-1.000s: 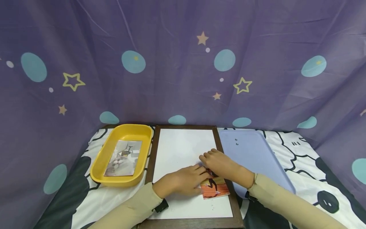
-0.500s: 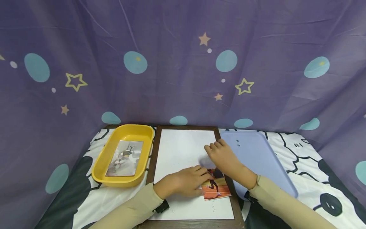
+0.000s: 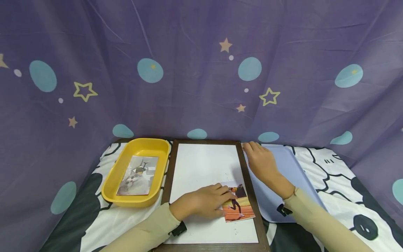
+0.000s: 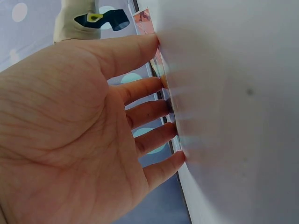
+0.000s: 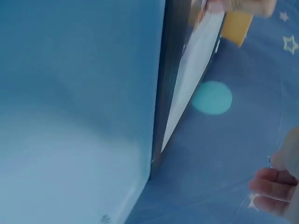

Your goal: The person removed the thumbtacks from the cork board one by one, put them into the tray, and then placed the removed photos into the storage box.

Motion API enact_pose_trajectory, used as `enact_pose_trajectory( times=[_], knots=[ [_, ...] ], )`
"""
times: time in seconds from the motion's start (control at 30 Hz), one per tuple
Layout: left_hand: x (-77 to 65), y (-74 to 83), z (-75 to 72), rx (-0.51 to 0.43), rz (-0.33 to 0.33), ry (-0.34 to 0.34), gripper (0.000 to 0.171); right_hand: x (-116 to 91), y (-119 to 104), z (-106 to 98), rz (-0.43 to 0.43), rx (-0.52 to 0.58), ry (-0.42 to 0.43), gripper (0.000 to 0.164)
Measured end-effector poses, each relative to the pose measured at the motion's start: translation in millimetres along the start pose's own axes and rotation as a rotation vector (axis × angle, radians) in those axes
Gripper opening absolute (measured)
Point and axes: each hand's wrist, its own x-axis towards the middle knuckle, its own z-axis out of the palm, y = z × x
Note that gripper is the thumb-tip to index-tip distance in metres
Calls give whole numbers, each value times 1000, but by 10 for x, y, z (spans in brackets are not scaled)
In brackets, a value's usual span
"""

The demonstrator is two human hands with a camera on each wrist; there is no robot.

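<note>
My left hand (image 3: 209, 201) lies over a framed whiteboard (image 3: 201, 161), its fingertips on the left edge of a photo print (image 3: 239, 206) of a running figure. In the left wrist view, the fingers (image 4: 145, 112) are extended and spread, tips against the board and print edge. My right hand (image 3: 259, 161) is above the left side of a pale blue tray (image 3: 292, 178), by the board's right frame, its fingers loosely bent. No object shows in those fingers (image 5: 273, 189) in the right wrist view. A tiny shiny piece (image 5: 105, 218) lies on the tray.
To the left stands a yellow basin (image 3: 108, 185) holding a greyish photo print (image 3: 138, 175). A black-and-white patterned cloth (image 3: 338, 199) lies beneath everything. Behind it hangs a purple curtain (image 3: 195, 94) with stars and dots.
My right hand has left the photo print's upper edge and moved up and right, over the tray, uncovering more of the print. My left hand has stayed on the print's edge.
</note>
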Motion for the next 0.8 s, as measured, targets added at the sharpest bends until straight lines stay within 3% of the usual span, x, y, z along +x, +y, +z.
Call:
enact_pose_trajectory(
  times=[0.1, 0.23, 0.47, 0.57, 0.7, 0.8],
  knots=[
    [-4, -2, 2, -5, -2, 0, 54, -28, 150, -31, 171, 155, -56, 3],
    [-1, -5, -1, -15, -2, -9, 55, -62, 381, -73, 452, 434, -193, 6],
    [-13, 4, -15, -29, -12, -20, 54, -93, 746, -178, 886, 886, -430, 26],
    [-12, 5, -18, -33, -14, -22, 55, -119, 868, -213, 1040, 1024, -506, 28],
    [-11, 7, -20, -41, -11, -28, 55, -199, 1036, -217, 1215, 1287, -564, 14],
    [-12, 12, -18, -41, -12, -22, 55, -269, 1148, -201, 1341, 1488, -572, 27]
  ],
)
